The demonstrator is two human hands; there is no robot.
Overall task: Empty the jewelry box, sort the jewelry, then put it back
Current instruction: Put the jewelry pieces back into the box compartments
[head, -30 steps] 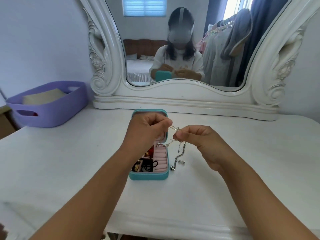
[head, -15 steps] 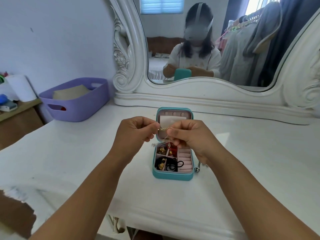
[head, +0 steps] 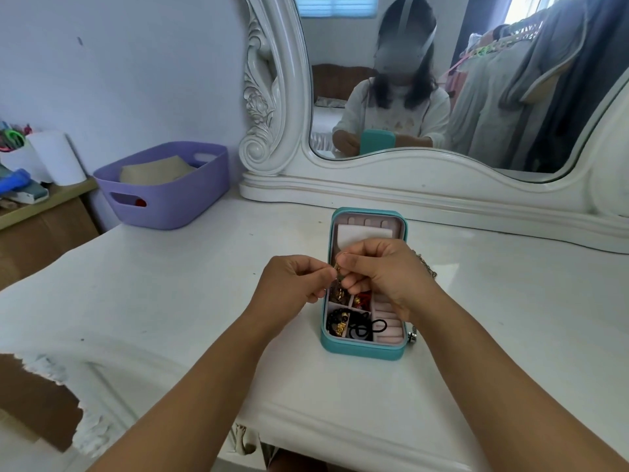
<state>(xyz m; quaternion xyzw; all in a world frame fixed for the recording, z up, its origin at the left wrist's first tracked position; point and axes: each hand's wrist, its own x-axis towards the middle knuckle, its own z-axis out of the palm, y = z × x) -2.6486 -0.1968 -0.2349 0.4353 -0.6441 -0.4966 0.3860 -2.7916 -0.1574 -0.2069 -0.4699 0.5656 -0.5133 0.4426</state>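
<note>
Two hands pinch a small gold piece above the open jewelry box.

The teal jewelry box point(head: 363, 349), pink-lined, stands open on the white surface point(head: 190, 284) before the mirror point(head: 442, 80), its lid upright. The left hand point(head: 294, 284) and right hand point(head: 384, 270) meet over it, fingers point(head: 354, 267) pressed together on one gold piece point(head: 337, 267). Inside lie one black hair tie point(head: 369, 327), gold and red bits. One silver chain point(head: 413, 336) lies beside the box; one purple basket point(head: 163, 185) stands well apart.

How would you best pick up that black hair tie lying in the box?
Pinch the loop of the black hair tie from straight above. It lies flat in the front compartment of the teal jewelry box, whose walls block any sideways approach; the loop spilling toward the pink ring rolls looks easiest.
</note>
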